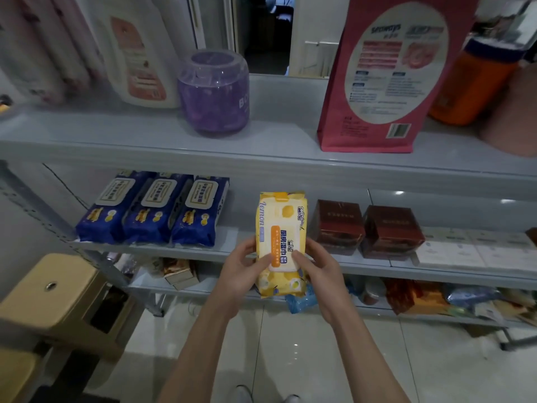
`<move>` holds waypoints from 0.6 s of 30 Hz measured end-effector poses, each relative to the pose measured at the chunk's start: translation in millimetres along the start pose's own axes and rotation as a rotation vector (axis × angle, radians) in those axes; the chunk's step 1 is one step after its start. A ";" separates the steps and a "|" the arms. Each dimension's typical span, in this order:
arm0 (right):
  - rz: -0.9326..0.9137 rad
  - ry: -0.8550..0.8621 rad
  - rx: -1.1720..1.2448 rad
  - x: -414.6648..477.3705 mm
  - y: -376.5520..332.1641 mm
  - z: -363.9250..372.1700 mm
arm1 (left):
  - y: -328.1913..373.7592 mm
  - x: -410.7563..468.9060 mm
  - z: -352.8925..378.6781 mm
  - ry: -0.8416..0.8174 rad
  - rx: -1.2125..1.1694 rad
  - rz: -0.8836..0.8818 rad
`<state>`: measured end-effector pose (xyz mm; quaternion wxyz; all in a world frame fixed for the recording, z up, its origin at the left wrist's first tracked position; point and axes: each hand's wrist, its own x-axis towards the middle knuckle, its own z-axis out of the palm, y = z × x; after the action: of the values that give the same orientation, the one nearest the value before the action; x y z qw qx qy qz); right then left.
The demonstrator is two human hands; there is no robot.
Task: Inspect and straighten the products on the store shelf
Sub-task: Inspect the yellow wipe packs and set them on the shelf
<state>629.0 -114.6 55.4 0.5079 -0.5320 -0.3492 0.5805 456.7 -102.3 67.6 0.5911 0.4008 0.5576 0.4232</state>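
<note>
Both hands, left [242, 269] and right [315, 269], grip the yellow lemon wet-wipes pack [280, 242] upright just in front of the middle shelf [232, 251], between the blue wipes packs [151, 210] and the brown boxes [337, 225]. Pushed in carelessly, it could nudge those boxes or topple forward.

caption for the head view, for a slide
Left hand and right hand hold a yellow wipes pack before the middle shelf.

Glossy plastic film wrapped the yellow wipes pack [280, 225]; the grey metal shelf [261, 135] looked smooth and matt, the white floor tiles [290, 359] shiny.
</note>
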 end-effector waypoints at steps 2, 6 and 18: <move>-0.016 -0.016 -0.007 -5.8 2.2 1.3 | -0.3 -4.0 -4.6 0.023 -0.022 -0.001; -0.024 -0.021 -0.001 -15.0 13.2 4.6 | -5.7 -11.7 -13.9 0.037 -0.026 0.017; -0.026 -0.005 0.022 -25.1 25.4 2.4 | -9.3 -18.3 -26.9 -0.052 0.002 0.047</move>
<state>619.1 -144.5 38.5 0.5205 -0.5202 -0.3510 0.5790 430.0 -122.6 63.2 0.5948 0.4253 0.5327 0.4261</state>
